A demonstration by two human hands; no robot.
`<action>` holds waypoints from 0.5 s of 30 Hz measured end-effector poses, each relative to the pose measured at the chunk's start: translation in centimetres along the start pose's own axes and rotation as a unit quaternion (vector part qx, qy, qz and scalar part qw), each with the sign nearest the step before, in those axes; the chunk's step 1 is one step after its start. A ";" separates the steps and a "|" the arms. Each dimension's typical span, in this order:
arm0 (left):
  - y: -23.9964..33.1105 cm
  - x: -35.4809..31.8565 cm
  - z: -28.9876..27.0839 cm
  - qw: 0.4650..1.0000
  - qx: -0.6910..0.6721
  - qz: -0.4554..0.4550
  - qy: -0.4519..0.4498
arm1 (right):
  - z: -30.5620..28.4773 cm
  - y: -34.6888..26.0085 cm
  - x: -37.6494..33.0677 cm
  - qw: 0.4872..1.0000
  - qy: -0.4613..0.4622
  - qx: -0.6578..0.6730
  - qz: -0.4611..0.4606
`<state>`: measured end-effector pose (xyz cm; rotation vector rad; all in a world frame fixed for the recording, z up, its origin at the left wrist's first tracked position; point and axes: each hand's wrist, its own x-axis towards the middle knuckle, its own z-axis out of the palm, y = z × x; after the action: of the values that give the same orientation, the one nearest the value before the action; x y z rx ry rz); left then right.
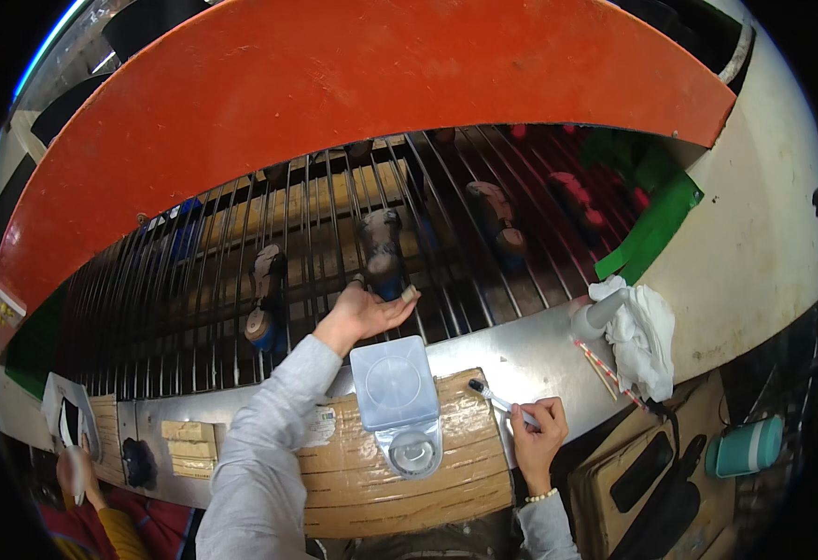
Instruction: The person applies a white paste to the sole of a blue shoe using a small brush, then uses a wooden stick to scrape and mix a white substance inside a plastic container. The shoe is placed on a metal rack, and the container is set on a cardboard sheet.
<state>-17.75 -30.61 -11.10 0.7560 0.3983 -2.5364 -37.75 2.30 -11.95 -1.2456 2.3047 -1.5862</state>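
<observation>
My left hand (367,313) reaches over the bars of the rod conveyor (325,233), palm up, with its fingers apart and pale covers on some fingertips. Just beyond it lies a shoe-shaped piece (380,241), pale on top with blue at its near end; whether the fingers touch it I cannot tell. My right hand (538,434) is closed round the white handle of a toothbrush-like brush (493,396) with dark bristles. Between my arms, a translucent plastic box (394,378) with a small round cup (412,451) at its near side rests on a taped cardboard sheet (455,495).
More shoe-shaped pieces (264,280) lie on the bars, some under red light at right. An orange hood (381,75) arches over the conveyor. White cloth (642,336) lies at right, near a teal container (747,446). At lower left, another person's hand (77,471) holds something pale.
</observation>
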 end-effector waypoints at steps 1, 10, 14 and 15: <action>0.0 -1.1 -0.2 0.981 0.179 0.057 0.047 | 0.0 0.0 0.0 1.000 0.000 -0.002 0.001; 11.0 -11.0 -5.2 0.160 0.810 0.354 0.440 | 0.2 0.2 -0.2 1.000 0.026 0.013 -0.007; 12.7 -12.9 -8.6 0.324 0.797 0.364 0.357 | 0.2 0.3 -0.2 0.999 0.028 0.014 -0.019; 12.7 -13.5 -8.8 0.341 0.790 0.348 0.372 | 0.2 0.3 -0.2 0.999 0.034 0.014 -0.027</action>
<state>2.56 -33.32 -12.20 1.9448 -2.0042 -0.7163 -37.67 2.36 -12.39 -1.2764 2.2982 -1.6983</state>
